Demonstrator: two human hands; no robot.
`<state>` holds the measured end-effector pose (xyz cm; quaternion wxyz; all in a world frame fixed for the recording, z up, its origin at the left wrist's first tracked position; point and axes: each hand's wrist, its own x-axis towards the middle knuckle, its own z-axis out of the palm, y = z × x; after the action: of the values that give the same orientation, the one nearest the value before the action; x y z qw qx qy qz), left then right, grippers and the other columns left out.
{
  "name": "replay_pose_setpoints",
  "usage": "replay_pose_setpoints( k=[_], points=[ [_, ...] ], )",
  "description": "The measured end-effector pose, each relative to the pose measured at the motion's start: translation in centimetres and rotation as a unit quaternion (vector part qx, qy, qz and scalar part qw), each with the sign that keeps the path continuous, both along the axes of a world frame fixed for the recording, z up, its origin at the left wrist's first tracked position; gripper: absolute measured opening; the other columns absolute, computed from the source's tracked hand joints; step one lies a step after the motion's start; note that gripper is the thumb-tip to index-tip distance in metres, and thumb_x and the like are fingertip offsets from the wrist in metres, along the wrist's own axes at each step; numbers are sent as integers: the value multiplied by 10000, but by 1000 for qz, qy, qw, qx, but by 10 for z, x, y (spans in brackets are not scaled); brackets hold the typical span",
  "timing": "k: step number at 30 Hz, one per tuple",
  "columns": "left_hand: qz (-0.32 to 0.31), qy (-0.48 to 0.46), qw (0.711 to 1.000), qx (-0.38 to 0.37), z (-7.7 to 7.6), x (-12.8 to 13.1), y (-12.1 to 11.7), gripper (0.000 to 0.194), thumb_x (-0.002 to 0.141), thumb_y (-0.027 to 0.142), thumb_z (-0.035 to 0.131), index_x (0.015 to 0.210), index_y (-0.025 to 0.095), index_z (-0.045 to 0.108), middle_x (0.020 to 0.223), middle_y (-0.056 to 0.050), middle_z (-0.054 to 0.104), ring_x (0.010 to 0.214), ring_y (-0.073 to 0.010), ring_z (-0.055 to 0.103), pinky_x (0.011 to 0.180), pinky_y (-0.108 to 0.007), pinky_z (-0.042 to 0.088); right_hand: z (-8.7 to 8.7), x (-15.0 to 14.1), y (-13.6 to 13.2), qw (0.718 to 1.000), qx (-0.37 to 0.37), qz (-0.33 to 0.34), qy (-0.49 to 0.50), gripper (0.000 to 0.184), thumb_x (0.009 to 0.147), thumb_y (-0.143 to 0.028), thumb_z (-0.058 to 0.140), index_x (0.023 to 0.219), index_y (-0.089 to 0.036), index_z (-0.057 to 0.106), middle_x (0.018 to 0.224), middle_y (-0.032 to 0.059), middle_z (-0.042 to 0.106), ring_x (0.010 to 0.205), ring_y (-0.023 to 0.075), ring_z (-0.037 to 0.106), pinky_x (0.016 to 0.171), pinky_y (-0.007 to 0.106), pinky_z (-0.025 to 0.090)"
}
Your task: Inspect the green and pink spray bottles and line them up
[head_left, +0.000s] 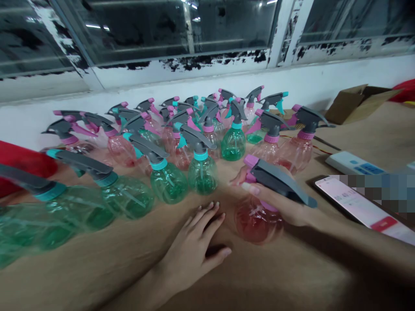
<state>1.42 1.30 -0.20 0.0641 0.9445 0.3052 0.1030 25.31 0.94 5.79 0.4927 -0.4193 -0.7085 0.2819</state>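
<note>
My right hand (pixel 285 203) is wrapped round the neck of a red spray bottle (pixel 256 222), under its grey and pink trigger head. That bottle stands close to the tabletop; whether its base touches cannot be made out. Palm down on the brown table (pixel 136 268), my left hand (pixel 194 242) lies with its fingers spread, holding nothing. Just beyond its fingertips is a green spray bottle (pixel 202 175) with a turquoise collar, and another green spray bottle (pixel 168 181) stands to the left of that one.
Several more red and green spray bottles crowd the table towards the wall and the left side. On the right lie a lit phone (pixel 356 203) and a white device (pixel 353 163). An open cardboard box (pixel 348 103) sits at the back right. Red material (pixel 26 166) is at far left.
</note>
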Motion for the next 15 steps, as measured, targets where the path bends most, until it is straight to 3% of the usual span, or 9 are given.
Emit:
replay_pose_setpoints(
  k=[4, 15],
  points=[
    [-2, 5, 1000, 0, 1, 0, 1, 572, 910, 479, 543, 1373, 170, 412, 1488, -114, 338, 1355, -280, 317, 1060, -469, 349, 5, -4, 1, 1000, -5, 0, 24, 113, 845, -346, 607, 905, -253, 632, 844, 5, 635, 791, 180, 612, 741, 328, 484],
    [-3, -8, 1000, 1, -2, 0, 1, 573, 909, 486, 542, 1373, 175, 413, 1481, -110, 352, 1348, -284, 330, 1058, -474, 351, 1, -4, 1, 999, 3, 18, 35, 84, 859, -303, 591, 929, -271, 622, 882, -1, 623, 812, 171, 601, 756, 326, 471]
  ],
)
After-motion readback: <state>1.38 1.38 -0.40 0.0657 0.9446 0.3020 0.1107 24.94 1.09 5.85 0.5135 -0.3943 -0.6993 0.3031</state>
